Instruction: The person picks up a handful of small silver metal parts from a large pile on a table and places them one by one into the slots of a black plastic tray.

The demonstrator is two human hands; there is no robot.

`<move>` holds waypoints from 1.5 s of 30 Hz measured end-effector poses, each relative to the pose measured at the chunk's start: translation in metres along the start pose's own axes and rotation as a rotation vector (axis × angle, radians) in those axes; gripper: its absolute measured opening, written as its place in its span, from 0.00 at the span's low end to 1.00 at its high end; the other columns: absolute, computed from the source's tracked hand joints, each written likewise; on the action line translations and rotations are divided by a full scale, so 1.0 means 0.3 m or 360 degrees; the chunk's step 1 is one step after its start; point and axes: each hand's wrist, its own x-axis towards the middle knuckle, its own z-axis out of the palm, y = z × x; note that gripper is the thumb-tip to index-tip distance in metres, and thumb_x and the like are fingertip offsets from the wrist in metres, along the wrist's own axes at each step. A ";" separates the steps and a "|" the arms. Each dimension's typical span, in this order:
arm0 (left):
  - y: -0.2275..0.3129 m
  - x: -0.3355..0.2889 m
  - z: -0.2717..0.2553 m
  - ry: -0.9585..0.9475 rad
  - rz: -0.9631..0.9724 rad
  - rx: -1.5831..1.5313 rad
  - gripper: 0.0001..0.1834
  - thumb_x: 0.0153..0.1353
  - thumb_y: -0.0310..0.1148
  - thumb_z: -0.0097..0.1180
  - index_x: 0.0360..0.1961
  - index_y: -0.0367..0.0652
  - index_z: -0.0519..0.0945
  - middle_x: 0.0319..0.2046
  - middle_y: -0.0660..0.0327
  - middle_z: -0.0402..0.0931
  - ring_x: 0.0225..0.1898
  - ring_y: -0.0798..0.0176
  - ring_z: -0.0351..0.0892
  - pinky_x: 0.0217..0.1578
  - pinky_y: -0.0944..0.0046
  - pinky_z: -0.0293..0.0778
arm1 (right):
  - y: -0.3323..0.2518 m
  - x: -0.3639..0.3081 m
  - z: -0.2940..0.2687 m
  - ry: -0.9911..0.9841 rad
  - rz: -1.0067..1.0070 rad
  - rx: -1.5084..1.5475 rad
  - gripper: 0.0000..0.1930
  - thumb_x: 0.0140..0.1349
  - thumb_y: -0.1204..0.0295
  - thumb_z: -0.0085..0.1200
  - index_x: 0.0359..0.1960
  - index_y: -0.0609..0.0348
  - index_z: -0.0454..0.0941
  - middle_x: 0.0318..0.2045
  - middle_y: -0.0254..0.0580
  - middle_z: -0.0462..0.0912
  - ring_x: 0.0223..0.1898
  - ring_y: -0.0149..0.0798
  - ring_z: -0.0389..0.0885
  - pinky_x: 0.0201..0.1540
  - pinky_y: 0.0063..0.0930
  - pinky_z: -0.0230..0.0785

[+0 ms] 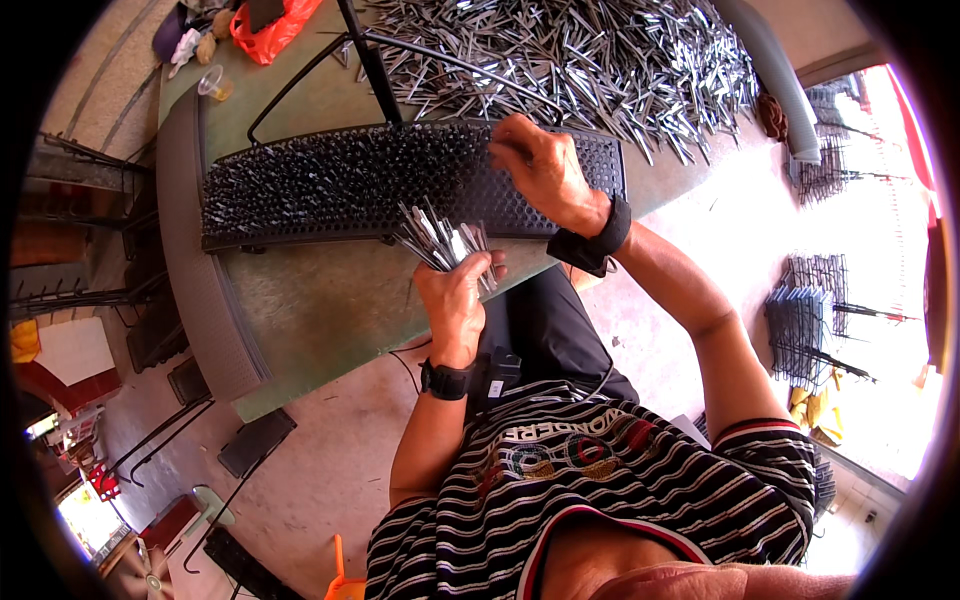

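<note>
Two bare hands work above a green-topped table [315, 310], which we view from the wearer's head. We find the left hand [455, 295] grasping a bundle of thin metal strips [440, 240] between thumb and fingers; the strips fan upward and outward just beyond the near edge of a perforated black tray [505, 215]. We note the right hand [550, 175] above the right part of this tray, its fingers curled and bent downward; we cannot tell whether it pinches a strip or whether the fingertips touch the surface.

The long tray lies slightly aslant across the table. Over its left and middle stretches we observe many small upright pieces [310, 180], densely set, while toward the right end the rows of round holes show plainly. Beyond its far edge we see a large heap of loose metal strips [560, 60], lying in all directions, and a black bar frame [370, 65] standing at the heap's left side. At the upper left we mark a clear plastic cup [213, 83] and, farther off, a red plastic bag [275, 28]. Each wrist bears a dark band, and we see a striped shirt [600, 480] below the forearms.
</note>
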 end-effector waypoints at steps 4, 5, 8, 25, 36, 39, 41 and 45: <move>0.005 -0.003 0.002 0.0012 -0.0016 -0.0018 0.16 0.47 0.13 0.52 0.39 0.34 0.72 0.33 0.56 0.76 0.25 0.55 0.80 0.22 0.59 0.78 | -0.001 0.012 -0.005 -0.0043 -0.0056 -0.0073 0.05 0.55 0.78 0.53 0.32 0.63 0.71 0.19 0.50 0.76 0.20 0.50 0.77 0.22 0.33 0.67; 0.006 -0.002 0.001 0.0012 -0.0023 -0.0012 0.16 0.47 0.13 0.52 0.39 0.34 0.72 0.32 0.55 0.76 0.25 0.55 0.80 0.23 0.59 0.78 | -0.002 0.012 -0.007 -0.0053 -0.0052 -0.0090 0.05 0.55 0.77 0.53 0.32 0.63 0.71 0.19 0.50 0.76 0.20 0.50 0.77 0.22 0.34 0.67; 0.010 -0.007 0.006 0.0034 -0.0016 -0.0004 0.15 0.47 0.13 0.53 0.39 0.33 0.72 0.31 0.55 0.76 0.24 0.56 0.80 0.23 0.60 0.78 | 0.011 0.015 -0.010 -0.0080 -0.0248 -0.0262 0.04 0.56 0.79 0.53 0.34 0.63 0.73 0.21 0.43 0.80 0.24 0.35 0.82 0.25 0.25 0.71; 0.004 -0.026 -0.005 -0.0117 0.0029 0.0024 0.14 0.47 0.13 0.56 0.37 0.33 0.74 0.28 0.55 0.77 0.24 0.57 0.80 0.22 0.63 0.78 | -0.058 -0.041 -0.028 -0.0833 0.0099 -0.0006 0.09 0.50 0.71 0.61 0.29 0.64 0.80 0.24 0.42 0.81 0.26 0.37 0.80 0.30 0.26 0.71; 0.011 -0.038 0.013 -0.0122 -0.0119 0.0103 0.14 0.47 0.14 0.58 0.37 0.32 0.76 0.27 0.56 0.78 0.23 0.62 0.79 0.23 0.65 0.77 | -0.063 -0.019 -0.054 -0.0344 0.0624 0.0571 0.03 0.60 0.78 0.49 0.32 0.65 0.73 0.26 0.41 0.81 0.23 0.27 0.79 0.24 0.18 0.72; 0.007 -0.032 0.000 -0.0181 -0.0124 0.0097 0.15 0.47 0.15 0.59 0.38 0.32 0.76 0.28 0.56 0.78 0.23 0.61 0.79 0.24 0.63 0.78 | -0.056 -0.014 -0.028 -0.0009 0.0407 0.0450 0.03 0.60 0.79 0.48 0.35 0.66 0.71 0.23 0.42 0.80 0.26 0.32 0.83 0.26 0.21 0.74; -0.001 -0.025 -0.011 -0.0232 -0.0107 0.0082 0.14 0.47 0.15 0.58 0.38 0.32 0.76 0.28 0.56 0.78 0.23 0.61 0.79 0.24 0.63 0.78 | -0.042 -0.016 -0.016 0.0044 0.0302 0.0320 0.04 0.60 0.79 0.48 0.36 0.65 0.70 0.24 0.43 0.81 0.28 0.34 0.84 0.27 0.22 0.74; -0.021 -0.013 -0.032 -0.0233 -0.0083 0.0075 0.14 0.47 0.15 0.58 0.38 0.31 0.75 0.27 0.56 0.77 0.24 0.60 0.79 0.24 0.63 0.78 | -0.022 -0.022 0.001 -0.0004 0.0196 0.0128 0.05 0.60 0.80 0.48 0.37 0.64 0.70 0.25 0.46 0.81 0.30 0.38 0.84 0.27 0.25 0.74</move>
